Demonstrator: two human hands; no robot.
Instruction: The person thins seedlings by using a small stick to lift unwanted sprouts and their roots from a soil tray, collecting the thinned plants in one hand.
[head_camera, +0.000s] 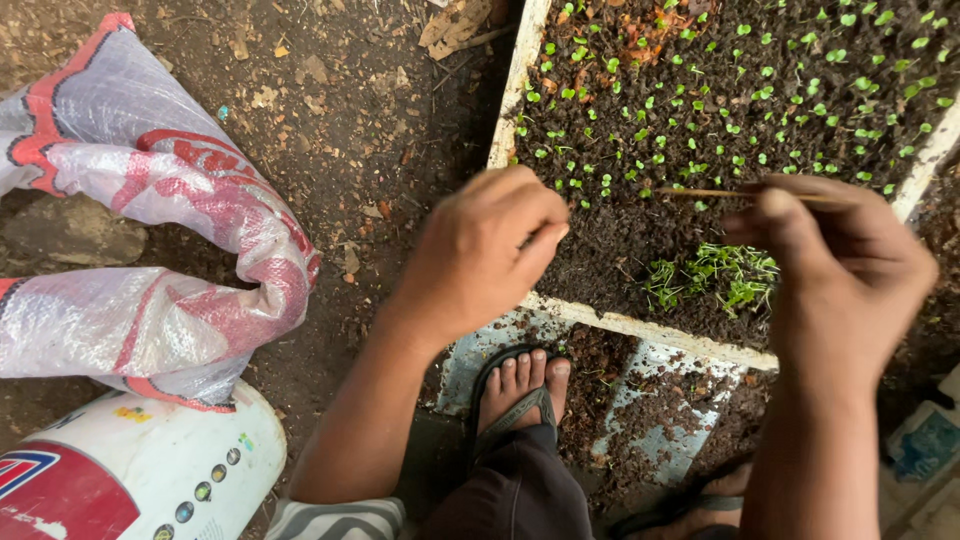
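Green seedlings (715, 275) look fragile; my right hand (840, 270) pinches a thin stick (740, 195), my left hand (480, 250) curls closed, seemingly empty.

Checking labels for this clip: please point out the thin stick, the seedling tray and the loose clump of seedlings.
thin stick (700, 193), head view, bare shaft left of the right hand
seedling tray (510, 105), head view, pale left rim
clump of seedlings (715, 275), head view, green middle

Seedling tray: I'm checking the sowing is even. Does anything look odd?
Yes. The seedlings are spread out across the tray, but one dense clump sits bunched near the front edge, under the right hand holding a thin stick.
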